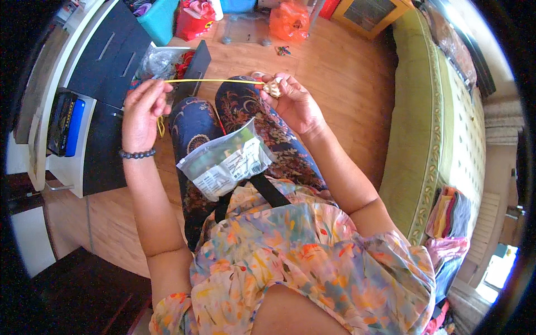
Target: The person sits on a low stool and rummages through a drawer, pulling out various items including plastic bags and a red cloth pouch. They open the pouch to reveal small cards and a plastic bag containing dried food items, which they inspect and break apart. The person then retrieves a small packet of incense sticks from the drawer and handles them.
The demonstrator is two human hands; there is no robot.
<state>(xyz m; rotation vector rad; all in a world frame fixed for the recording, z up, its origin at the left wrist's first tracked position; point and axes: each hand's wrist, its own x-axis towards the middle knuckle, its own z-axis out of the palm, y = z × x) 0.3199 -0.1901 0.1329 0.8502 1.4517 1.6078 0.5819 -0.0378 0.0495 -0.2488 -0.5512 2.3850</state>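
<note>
Stretched between my two hands above my knees is a thin yellow cord (212, 81). My left hand (146, 106) pinches one end, and a loose length hangs below its fingers. In my right hand (293, 100) the fingers close on a small cream-coloured ornament (272, 87) with brown markings, where the cord's other end meets it beside a bit of red. A clear zip bag (226, 162) with a white printed label and greenish contents lies on my lap. What exactly the ornament depicts is too small to tell.
An open drawer (196, 67) holding plastic bags juts out of the dark cabinet (106, 50) at left. Red and orange bags (289, 21) stand on the floor ahead, near a small colourful item (283, 51). A green-covered bed (416, 134) runs along the right, with folded cloths on it.
</note>
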